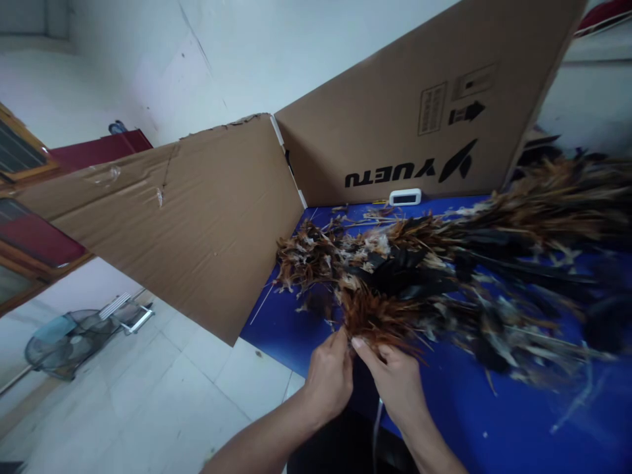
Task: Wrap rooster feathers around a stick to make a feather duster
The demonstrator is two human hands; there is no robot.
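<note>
Brown and black feathers (380, 316) lie in a long heap across the blue tabletop (444, 415). My left hand (332, 374) is closed at the near edge of a reddish-brown tuft, its fingertips pinched together. Just beside it, my right hand (395, 378) has thumb and fingers pressed together at the same tuft. What lies between the fingertips of either hand is too small to make out. A thin pale cord (378, 421) hangs down below my right hand.
Cardboard panels (197, 224) stand behind and left of the table. A small white device (405, 197) sits at the back. Larger feather bundles (557, 204) spread to the right. A fan (74, 342) stands on the tiled floor at left.
</note>
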